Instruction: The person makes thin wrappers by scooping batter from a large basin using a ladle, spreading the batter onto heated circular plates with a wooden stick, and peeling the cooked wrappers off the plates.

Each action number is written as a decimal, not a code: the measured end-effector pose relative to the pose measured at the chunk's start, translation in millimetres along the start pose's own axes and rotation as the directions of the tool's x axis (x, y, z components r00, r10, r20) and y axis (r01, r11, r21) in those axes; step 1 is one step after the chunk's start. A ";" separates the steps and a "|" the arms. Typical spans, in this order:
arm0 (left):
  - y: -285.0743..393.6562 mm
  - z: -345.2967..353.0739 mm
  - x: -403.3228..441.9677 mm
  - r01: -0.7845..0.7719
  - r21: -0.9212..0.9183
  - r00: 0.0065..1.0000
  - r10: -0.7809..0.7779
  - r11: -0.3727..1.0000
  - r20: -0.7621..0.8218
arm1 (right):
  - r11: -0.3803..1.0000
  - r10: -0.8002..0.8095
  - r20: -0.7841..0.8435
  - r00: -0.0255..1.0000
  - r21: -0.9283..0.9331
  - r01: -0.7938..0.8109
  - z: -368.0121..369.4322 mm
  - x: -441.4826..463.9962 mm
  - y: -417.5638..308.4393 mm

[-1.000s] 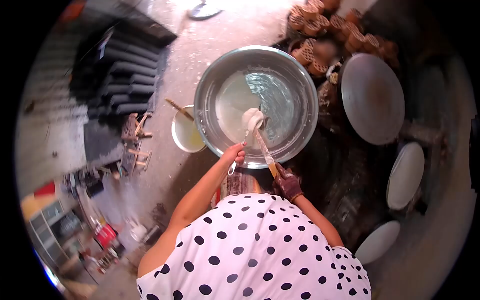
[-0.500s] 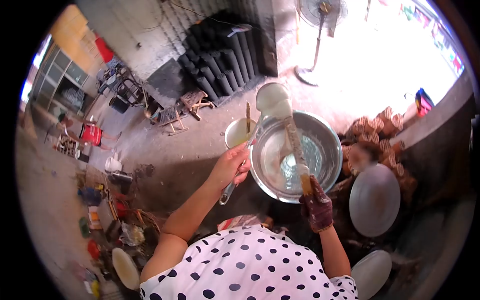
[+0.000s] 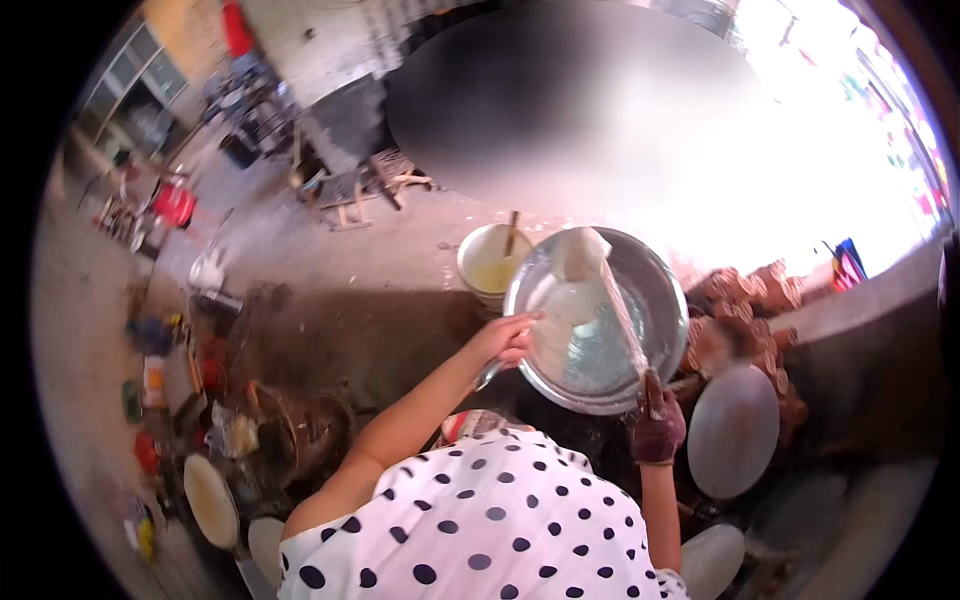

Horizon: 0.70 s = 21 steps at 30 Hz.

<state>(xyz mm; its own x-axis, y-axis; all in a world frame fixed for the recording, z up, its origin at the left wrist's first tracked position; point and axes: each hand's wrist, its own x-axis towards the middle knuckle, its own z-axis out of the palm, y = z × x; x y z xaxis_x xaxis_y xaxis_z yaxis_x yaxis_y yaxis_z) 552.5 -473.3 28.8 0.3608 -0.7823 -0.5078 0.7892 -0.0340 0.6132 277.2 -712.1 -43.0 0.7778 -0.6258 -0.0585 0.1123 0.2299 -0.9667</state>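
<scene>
My left hand [image 3: 505, 340] is closed around a metal-handled utensil [image 3: 488, 376] at the left rim of a wide metal basin [image 3: 683, 325]. Its handle end sticks out below the fist; its working end is blurred over the basin, so I cannot tell its kind. In a dark reddish glove, my right hand [image 3: 658, 430] grips a long-handled ladle [image 3: 622, 315] at the basin's lower right. White paste coats the ladle's handle, and its pale head [image 3: 582, 256] hangs over the far part of the basin. Whitish, watery liquid [image 3: 590, 350] lies inside.
A white bucket [image 3: 465, 262] with yellowish liquid and a stick stands left of the basin. Stacked brown clay-like pieces [image 3: 770, 290] and a round pale disc [image 3: 735, 432] are to the right. Wooden stools [image 3: 345, 195] stand farther off. Clutter and pale discs [image 3: 212, 500] lie lower left.
The ladle's head has come down from beyond the basin's far rim to over the basin. My left hand has shifted right and down, its utensil lowered towards the basin. The view has tilted.
</scene>
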 end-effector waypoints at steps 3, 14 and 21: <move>-22.6 -21.1 42.3 -0.270 0.111 0.942 0.239 0.956 0.235 | 0.530 -0.229 0.126 0.965 -0.815 0.233 37.6 -6.8 -12.4; -68.1 56.0 91.5 -0.018 -0.064 0.997 0.023 0.998 0.080 | 0.350 -0.185 0.021 0.983 -0.933 0.086 -31.8 -25.2 6.4; -107.7 108.3 109.7 -0.041 0.163 0.974 0.003 0.986 0.225 | 0.413 -0.257 -0.098 0.962 -0.911 0.018 -99.6 -75.6 -6.8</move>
<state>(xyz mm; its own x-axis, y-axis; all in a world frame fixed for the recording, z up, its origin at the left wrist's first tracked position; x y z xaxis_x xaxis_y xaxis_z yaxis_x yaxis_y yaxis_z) 453.3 -622.8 -27.5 0.2426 -0.9022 -0.3567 0.6821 -0.1029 0.7240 156.0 -740.7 -56.8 0.6587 -0.7335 0.1676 -0.5031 -0.5950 -0.6267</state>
